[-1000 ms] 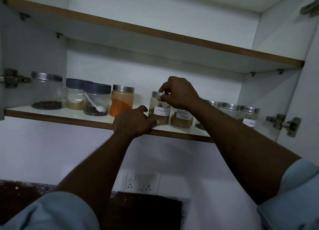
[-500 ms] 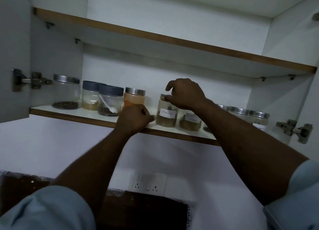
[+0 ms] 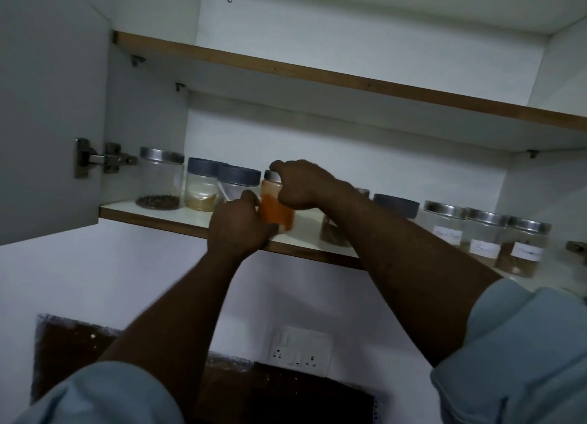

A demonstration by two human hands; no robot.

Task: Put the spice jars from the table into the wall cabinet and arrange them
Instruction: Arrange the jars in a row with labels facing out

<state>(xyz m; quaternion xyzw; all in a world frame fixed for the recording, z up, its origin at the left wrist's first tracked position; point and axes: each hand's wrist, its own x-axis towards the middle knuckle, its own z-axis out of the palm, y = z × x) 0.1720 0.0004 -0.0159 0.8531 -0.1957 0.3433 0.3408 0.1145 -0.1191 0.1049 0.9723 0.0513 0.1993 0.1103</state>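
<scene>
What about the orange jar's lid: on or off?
On: the metal lid sits on the orange jar, under the fingers of the right hand.

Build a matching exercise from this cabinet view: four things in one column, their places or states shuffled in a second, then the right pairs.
Things
1. orange spice jar
2. jar of dark seeds
3. wall socket
4. rightmost labelled jar

Places or states
A. on the wall below the shelf
B. leftmost on the shelf, steel lid
C. gripped by the left hand low down and the right hand at its lid
D. far right on the shelf, touched by neither hand

Pairs: 1-C, 2-B, 3-A, 4-D
</scene>
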